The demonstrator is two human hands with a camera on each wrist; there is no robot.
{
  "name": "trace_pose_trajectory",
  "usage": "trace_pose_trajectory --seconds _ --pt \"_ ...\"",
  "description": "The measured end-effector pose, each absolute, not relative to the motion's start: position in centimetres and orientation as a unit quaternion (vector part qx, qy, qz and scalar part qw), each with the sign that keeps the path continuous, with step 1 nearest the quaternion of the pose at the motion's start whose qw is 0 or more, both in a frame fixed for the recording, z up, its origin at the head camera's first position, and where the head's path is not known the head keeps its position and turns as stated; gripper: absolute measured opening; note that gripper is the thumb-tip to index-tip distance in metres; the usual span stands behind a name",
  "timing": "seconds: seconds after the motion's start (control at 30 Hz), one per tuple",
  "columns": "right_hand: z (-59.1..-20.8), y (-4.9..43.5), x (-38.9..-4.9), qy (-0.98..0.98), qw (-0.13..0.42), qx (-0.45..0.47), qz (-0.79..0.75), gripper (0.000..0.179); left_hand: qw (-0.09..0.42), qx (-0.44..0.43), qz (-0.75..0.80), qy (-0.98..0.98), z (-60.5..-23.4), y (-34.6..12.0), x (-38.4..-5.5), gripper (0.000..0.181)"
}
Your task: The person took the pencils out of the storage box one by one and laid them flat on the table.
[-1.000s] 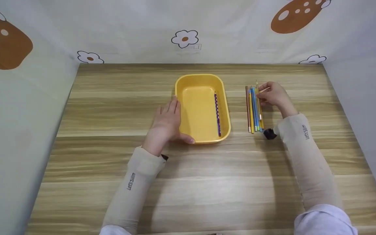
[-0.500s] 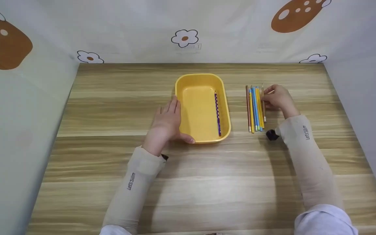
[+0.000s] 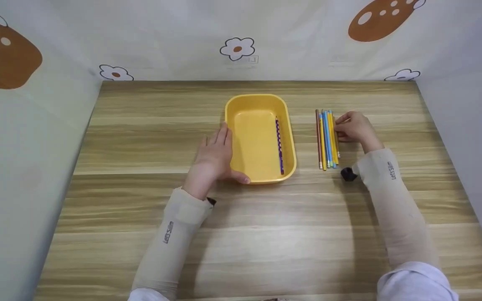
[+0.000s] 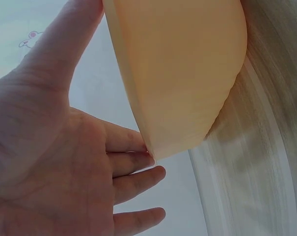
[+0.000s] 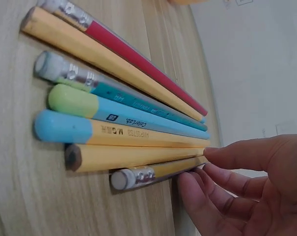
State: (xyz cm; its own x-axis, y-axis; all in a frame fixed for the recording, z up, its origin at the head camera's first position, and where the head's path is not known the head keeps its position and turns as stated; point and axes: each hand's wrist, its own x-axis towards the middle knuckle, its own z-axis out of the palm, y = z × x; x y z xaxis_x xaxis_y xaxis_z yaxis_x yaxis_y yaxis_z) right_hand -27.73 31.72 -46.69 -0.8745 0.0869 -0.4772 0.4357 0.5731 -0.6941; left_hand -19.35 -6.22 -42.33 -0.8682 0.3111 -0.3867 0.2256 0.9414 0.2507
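My left hand [image 3: 214, 156] rests along the left side of a yellow plastic tray [image 3: 290, 138]. In the left wrist view its fingers are straight, with fingertips at the tray's rim. One dark purple patterned pencil [image 3: 279, 146] lies along the tray's right inner side. To the right of the tray, several pencils [image 5: 119, 96] in red, yellow, teal and blue lie side by side. At the right end of that row, my right hand [image 3: 353, 126] pinches a gold pencil [image 5: 175, 168] with a white eraser between thumb and fingers, near its far end. That end is hidden by the fingers.
The wood-grain table [image 3: 266, 242] is bounded by pale walls with flower prints at the back and sides. A strip of bare wood [image 3: 306, 138] separates the tray from the pencils. Each wrist carries a small black camera [image 3: 348, 174].
My right hand first carries the gold pencil rightward from over the row, then moves it slightly left, close against the row's right end. My left hand and the tray stay in place.
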Motion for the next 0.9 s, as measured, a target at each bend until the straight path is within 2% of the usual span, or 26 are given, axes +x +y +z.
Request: trace_pose_trajectory --seconds 0.23,0.57,0.9 --pt "-46.6 31.8 -27.8 0.867 0.199 0.152 -0.431 0.029 0.211 0.143 0.093 0.962 -42.3 -6.2 -19.4 0.140" --pt "-46.2 31.6 -27.6 0.874 0.170 0.144 -0.431 0.028 0.218 0.142 0.100 0.960 -42.4 -6.2 -19.4 0.142" --pt "-45.3 30.9 -27.6 0.870 0.174 0.127 -0.444 0.029 0.215 0.144 0.098 0.961 -42.4 -6.2 -19.4 0.142"
